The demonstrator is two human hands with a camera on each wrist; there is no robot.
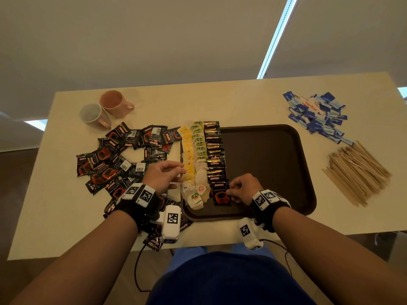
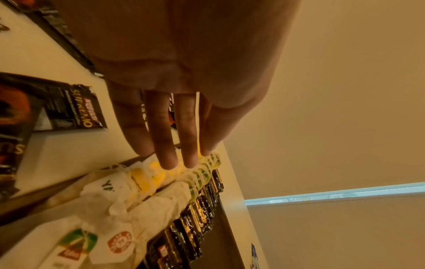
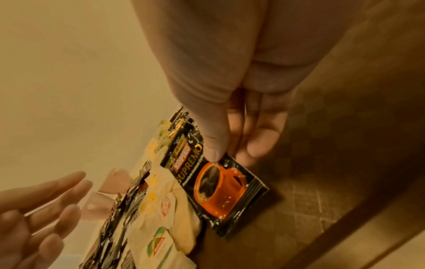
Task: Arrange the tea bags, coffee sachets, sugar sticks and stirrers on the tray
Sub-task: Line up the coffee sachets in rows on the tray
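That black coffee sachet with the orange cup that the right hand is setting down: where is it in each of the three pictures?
Head view: the coffee sachet lies at the near end of the black row on the tray, pinched by the right hand.
Left wrist view: not clearly in it.
Right wrist view: centre, sachet under the thumb.
Shared landmark: the orange-tagged tea bag.

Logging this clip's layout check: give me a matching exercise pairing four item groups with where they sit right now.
Things:
1. sugar sticks
2. stirrers
3. tea bags
4. mugs

Places:
A. far left of the table
B. in rows along the tray's left side
C. loose pile on the table, right of the tray, nearer the person
D. loose pile on the table, beyond the tray's far right corner

Pairs: 1-D, 2-C, 3-B, 4-A
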